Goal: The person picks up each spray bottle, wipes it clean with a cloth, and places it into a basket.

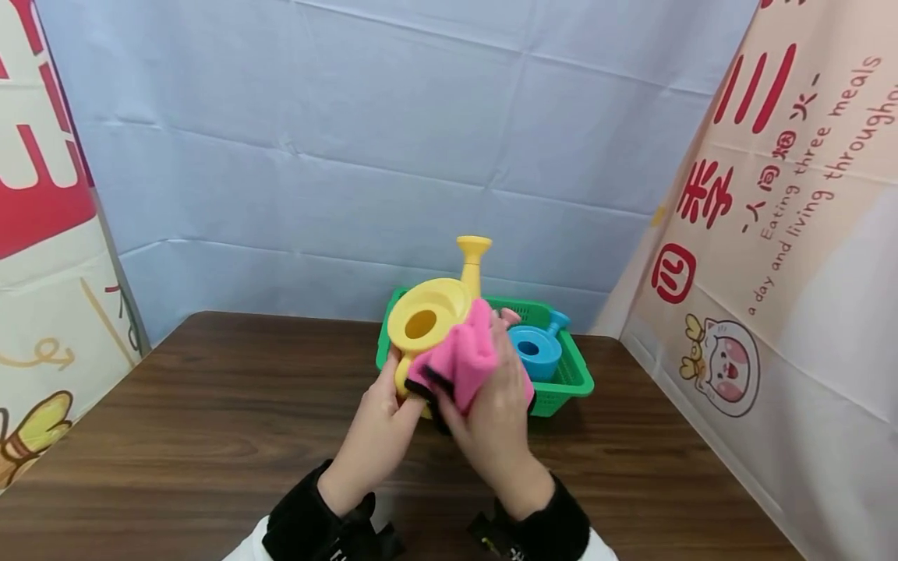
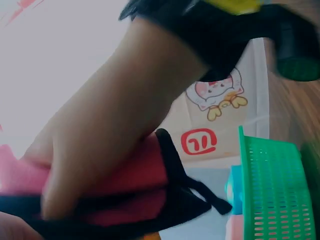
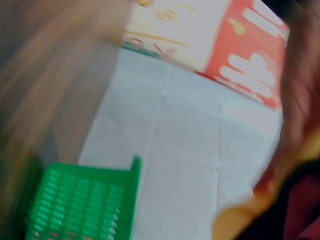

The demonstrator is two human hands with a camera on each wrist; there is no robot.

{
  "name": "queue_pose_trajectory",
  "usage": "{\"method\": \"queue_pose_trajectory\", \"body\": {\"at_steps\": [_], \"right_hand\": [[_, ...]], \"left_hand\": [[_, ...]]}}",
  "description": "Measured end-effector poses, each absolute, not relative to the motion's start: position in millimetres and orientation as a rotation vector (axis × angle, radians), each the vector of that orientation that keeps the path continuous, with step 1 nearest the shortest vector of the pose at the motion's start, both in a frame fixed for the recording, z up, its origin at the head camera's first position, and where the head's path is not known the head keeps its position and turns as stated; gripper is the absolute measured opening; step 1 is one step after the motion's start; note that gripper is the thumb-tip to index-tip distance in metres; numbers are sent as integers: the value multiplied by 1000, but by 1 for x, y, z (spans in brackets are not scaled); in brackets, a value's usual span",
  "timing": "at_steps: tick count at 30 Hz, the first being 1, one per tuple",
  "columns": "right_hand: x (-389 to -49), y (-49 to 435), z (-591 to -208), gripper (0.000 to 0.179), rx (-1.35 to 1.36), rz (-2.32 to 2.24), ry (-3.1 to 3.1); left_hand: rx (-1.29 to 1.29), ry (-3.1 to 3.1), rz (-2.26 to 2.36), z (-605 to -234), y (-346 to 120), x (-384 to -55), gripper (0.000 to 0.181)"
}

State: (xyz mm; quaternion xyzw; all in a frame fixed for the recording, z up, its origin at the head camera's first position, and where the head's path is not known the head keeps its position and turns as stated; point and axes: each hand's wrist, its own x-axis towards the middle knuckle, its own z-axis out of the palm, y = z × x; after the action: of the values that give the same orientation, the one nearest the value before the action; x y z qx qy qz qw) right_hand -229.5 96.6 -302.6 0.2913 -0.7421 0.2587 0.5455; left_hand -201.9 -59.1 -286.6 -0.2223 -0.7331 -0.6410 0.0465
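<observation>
A yellow toy watering can (image 1: 428, 308) is held up in front of the green basket, its spout pointing up and away. My left hand (image 1: 375, 425) grips it low on the near side, by the handle. A pink cloth (image 1: 466, 351) with black edging is bunched in my right hand (image 1: 498, 421), pressed against the can's right side. In the left wrist view the cloth (image 2: 125, 175) hangs in folds under the right hand (image 2: 100, 130), which hides most of the can. The right wrist view catches only a blurred yellow edge of the can (image 3: 232, 222).
Behind the hands, a green perforated basket (image 1: 575, 374) stands on the dark wooden table (image 1: 266, 421). Inside it lie a blue toy watering can (image 1: 536, 351) and a pink piece (image 1: 510, 316). Pale blue cloth (image 1: 351, 156) hangs at the back, with printed curtains (image 1: 772, 234) at the sides.
</observation>
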Motion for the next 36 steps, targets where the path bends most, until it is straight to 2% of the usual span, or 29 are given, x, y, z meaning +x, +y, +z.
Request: {"method": "queue_pose_trajectory", "body": {"at_steps": [5, 18, 22, 25, 29, 36], "right_hand": [[-231, 84, -311, 66, 682, 449, -1696], [-230, 91, -305, 79, 649, 716, -1721], [-226, 93, -300, 72, 697, 956, -1750], [-223, 97, -296, 59, 742, 1143, -1755], [-219, 106, -291, 57, 781, 1384, -1731], [-220, 134, -283, 34, 775, 1719, -1619]], "left_hand": [[-658, -2218, -1961, -288, -61, -204, 74], [-668, -2288, -1849, -291, -60, -200, 72], [-710, -2306, -1802, -294, -57, -199, 67], [-746, -2323, -1735, -296, -56, -199, 62], [-774, -2360, -1644, -296, -55, -196, 68], [-834, -2437, -1525, -290, -53, -189, 77]]}}
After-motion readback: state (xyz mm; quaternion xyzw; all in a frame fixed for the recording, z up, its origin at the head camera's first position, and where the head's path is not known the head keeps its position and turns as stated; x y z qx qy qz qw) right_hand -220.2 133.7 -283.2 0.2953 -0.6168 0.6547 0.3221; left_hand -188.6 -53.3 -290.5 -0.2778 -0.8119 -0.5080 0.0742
